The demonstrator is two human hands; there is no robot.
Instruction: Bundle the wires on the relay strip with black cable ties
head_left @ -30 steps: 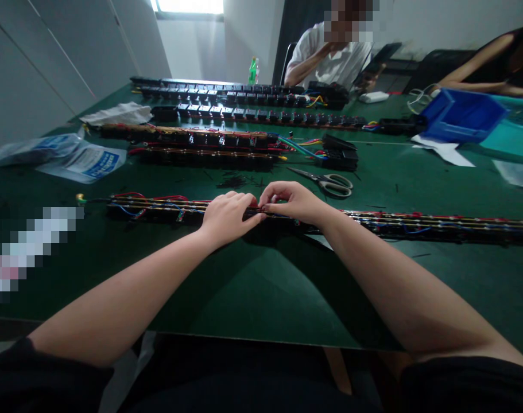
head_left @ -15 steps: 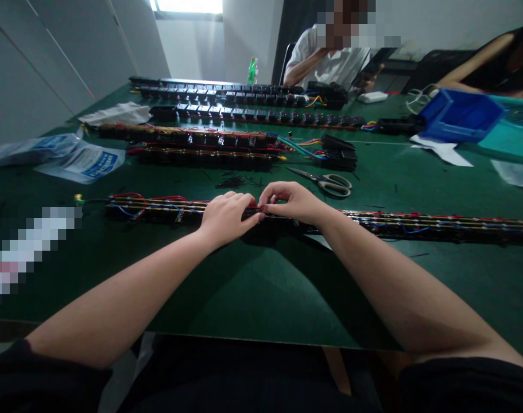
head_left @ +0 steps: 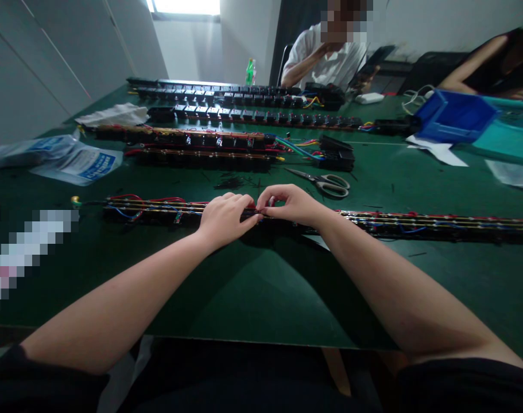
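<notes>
A long black strip [head_left: 416, 222] with red, blue and yellow wires lies across the green table [head_left: 261, 292] in front of me. My left hand [head_left: 224, 218] rests on its middle with fingers curled down over it. My right hand [head_left: 293, 205] touches it right beside the left, thumb and fingers pinched together on the wires at the strip's top. What the fingertips pinch is too small to make out.
Scissors [head_left: 325, 182] lie just behind my right hand. Several more wired strips [head_left: 192, 143] lie farther back. Plastic bags [head_left: 72, 163] sit at left, a blue bin [head_left: 454, 115] at right. One person sits at the far end, another person's arm [head_left: 476, 69] at far right.
Both hands stay on the same spot of the strip. The view has shifted slightly; the fingers have barely moved.
</notes>
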